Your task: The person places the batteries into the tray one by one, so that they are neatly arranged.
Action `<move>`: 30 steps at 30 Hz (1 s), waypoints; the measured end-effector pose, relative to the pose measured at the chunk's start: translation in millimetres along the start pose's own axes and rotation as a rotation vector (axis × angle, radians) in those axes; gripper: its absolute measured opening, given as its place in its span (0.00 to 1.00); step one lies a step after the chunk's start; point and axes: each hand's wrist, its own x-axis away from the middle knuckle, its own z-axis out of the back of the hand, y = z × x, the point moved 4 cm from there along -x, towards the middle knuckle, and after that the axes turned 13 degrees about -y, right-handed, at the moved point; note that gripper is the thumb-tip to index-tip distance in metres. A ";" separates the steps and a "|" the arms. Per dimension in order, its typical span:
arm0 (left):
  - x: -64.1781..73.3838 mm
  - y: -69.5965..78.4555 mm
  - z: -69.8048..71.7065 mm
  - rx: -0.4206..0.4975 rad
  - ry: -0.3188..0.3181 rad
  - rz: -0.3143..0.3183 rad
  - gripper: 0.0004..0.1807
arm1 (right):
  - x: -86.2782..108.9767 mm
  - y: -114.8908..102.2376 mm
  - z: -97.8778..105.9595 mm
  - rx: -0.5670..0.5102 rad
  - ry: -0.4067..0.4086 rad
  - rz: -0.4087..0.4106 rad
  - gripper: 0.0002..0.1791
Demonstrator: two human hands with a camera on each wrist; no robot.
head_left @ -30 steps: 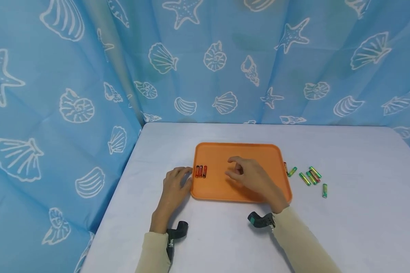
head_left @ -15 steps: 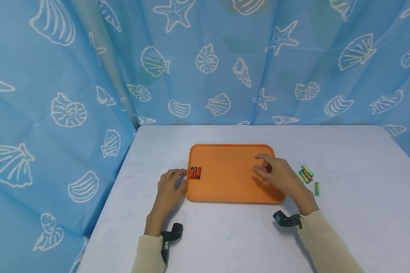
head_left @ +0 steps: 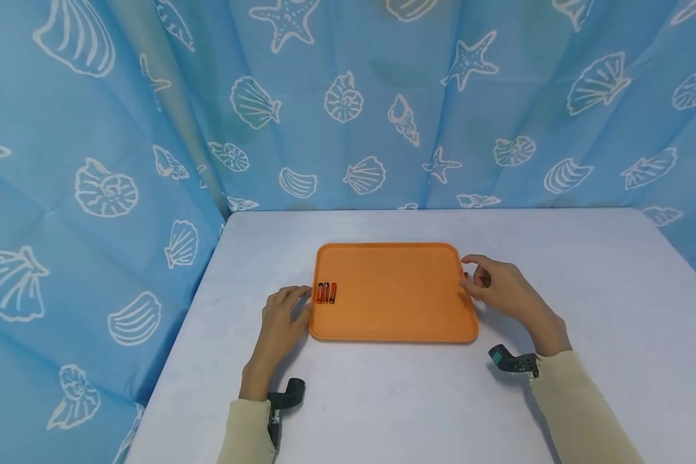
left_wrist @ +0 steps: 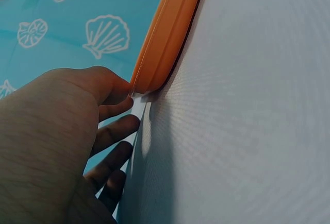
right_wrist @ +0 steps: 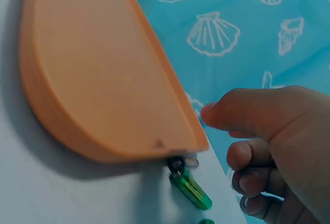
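An orange tray (head_left: 397, 293) lies on the white table. Inside it, near the left rim, three red-and-black batteries (head_left: 326, 293) stand side by side in a row. My left hand (head_left: 278, 325) is at the left rim; in the left wrist view its thumb and forefinger meet the edge of the tray, the other fingers loosely bent. Past the right rim hovers my right hand (head_left: 504, 288), thumb and forefinger apart and nothing between them. Below it, the right wrist view shows a green battery (right_wrist: 192, 190) and a dark battery end (right_wrist: 176, 165) close to the tray. My right hand hides most loose batteries in the head view.
A blue curtain (head_left: 325, 142) with white shell and starfish prints hangs behind the table and along its left side. The white tablecloth (head_left: 383, 399) spreads in front of the tray. Each wrist wears a black camera mount (head_left: 513, 361).
My right hand has moved right, from over the tray to beyond its right rim, over the loose batteries. My left hand stays at the left rim. The head view has shifted slightly.
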 end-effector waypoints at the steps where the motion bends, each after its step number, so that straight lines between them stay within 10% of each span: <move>1: -0.3 -0.5 0.3 -0.001 -0.003 0.000 0.20 | 0.6 2.6 0.6 -0.004 -0.010 -0.008 0.24; 30: -0.5 0.3 0.0 -0.014 -0.009 0.027 0.20 | -1.0 23.2 -4.1 -0.030 -0.176 -0.139 0.27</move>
